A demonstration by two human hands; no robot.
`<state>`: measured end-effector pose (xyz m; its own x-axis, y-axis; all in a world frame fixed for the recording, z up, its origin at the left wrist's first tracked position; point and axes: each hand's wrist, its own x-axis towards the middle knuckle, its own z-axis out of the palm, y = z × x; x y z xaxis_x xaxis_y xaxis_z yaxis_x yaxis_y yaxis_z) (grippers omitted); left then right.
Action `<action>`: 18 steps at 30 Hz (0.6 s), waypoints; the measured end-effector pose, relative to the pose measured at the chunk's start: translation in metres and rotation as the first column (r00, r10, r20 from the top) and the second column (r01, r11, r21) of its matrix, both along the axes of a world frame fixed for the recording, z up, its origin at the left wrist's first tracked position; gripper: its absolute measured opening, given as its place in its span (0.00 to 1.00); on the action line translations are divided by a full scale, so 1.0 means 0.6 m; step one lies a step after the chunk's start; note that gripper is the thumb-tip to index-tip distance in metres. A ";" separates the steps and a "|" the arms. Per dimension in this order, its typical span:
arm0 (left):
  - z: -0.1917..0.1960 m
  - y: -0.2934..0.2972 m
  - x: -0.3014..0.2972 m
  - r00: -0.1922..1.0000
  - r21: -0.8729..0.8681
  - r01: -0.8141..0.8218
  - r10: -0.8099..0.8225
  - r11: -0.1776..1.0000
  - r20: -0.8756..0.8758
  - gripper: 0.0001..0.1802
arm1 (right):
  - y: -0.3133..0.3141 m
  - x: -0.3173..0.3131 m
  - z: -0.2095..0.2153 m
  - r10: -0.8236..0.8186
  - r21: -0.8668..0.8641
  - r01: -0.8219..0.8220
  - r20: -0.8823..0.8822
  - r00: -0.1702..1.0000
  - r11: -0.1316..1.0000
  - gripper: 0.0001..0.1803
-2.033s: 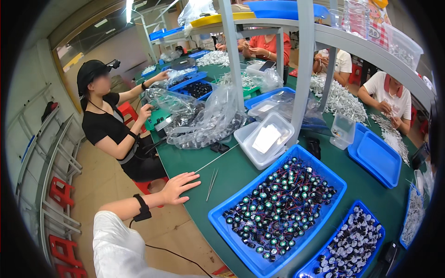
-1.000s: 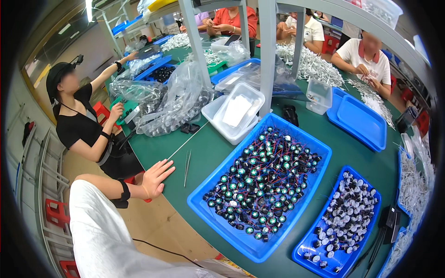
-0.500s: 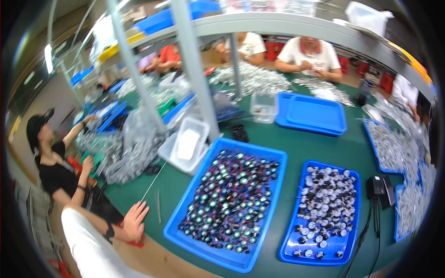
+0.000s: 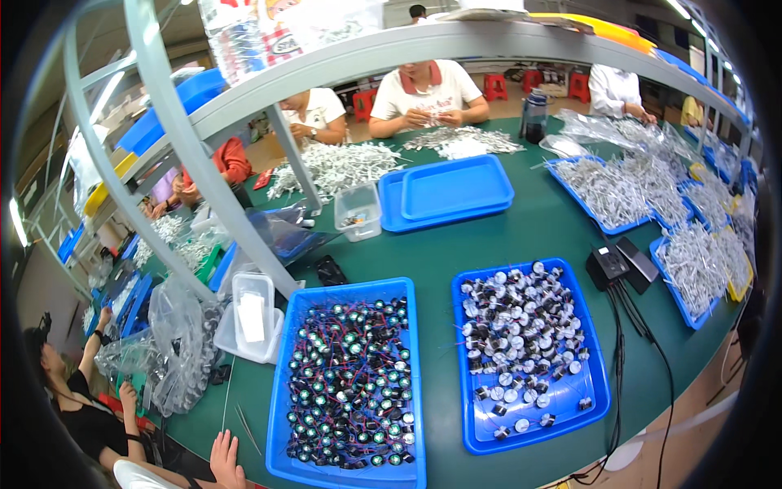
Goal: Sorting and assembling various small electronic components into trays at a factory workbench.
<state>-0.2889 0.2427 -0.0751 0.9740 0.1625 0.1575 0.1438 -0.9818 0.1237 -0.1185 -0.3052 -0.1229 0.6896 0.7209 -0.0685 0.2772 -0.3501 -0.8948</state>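
My left hand (image 4: 226, 461) rests at the near left edge of the green table, fingers stretched out and holding nothing. My right hand is not in view. Beside the left hand lie a slim two-pronged tool (image 4: 248, 429), perhaps tweezers, and a thin straight rod (image 4: 228, 393). Just to its right is a blue tray (image 4: 342, 477) heaped with small round black parts (image 4: 346, 383) with greenish tops and red wires. Farther right, another blue tray (image 4: 562, 420) holds black parts with white round tops (image 4: 521, 334), fewer toward its near end.
Stacked blue trays (image 4: 472, 194) and a clear tub (image 4: 357, 215) stand farther back. A grey shelf post (image 4: 195, 147) rises at left near plastic bags (image 4: 179, 350). Black boxes (image 4: 607, 266) with cables lie at right. Co-workers (image 4: 428, 98) sit across and at left.
The view has swung to the right, so the trays appear farther left. My left hand shows lower in the picture, still with stretched fingers at the table edge.
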 end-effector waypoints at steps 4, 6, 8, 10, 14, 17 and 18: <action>-0.008 0.003 0.006 0.998 0.005 0.029 -0.029 1.000 0.056 0.31 | -0.019 -0.039 -0.005 -0.053 -0.042 0.053 -0.006 0.999 0.998 0.18; -0.014 0.005 0.008 0.998 0.012 0.038 -0.038 0.999 0.053 0.31 | -0.029 -0.057 -0.008 -0.081 -0.062 0.080 -0.008 0.997 0.995 0.18; -0.018 0.004 0.011 0.998 0.020 0.044 -0.045 0.999 0.053 0.32 | -0.038 -0.072 -0.013 -0.104 -0.080 0.103 -0.007 0.995 0.991 0.18; -0.017 0.001 0.014 0.997 0.055 0.027 -0.030 0.998 0.064 0.33 | -0.044 -0.085 -0.020 -0.124 -0.093 0.123 -0.003 0.992 0.988 0.18; -0.016 -0.012 0.021 0.993 0.083 0.042 -0.051 0.996 0.110 0.33 | -0.046 -0.104 -0.037 -0.143 -0.109 0.144 0.021 0.990 0.984 0.17; -0.017 -0.014 0.020 0.991 0.080 0.046 -0.056 0.996 0.120 0.34 | -0.052 -0.107 -0.046 -0.135 -0.125 0.141 0.052 0.989 0.982 0.17; -0.017 -0.013 0.020 0.991 0.078 0.044 -0.053 0.996 0.125 0.34 | -0.055 -0.106 -0.048 -0.129 -0.132 0.136 0.064 0.990 0.982 0.17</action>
<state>-0.2770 0.2350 -0.0852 0.9519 0.0986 0.2902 0.0835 -0.9945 0.0639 -0.1821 -0.3381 -0.1516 0.7838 0.6096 -0.1185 0.2676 -0.5037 -0.8214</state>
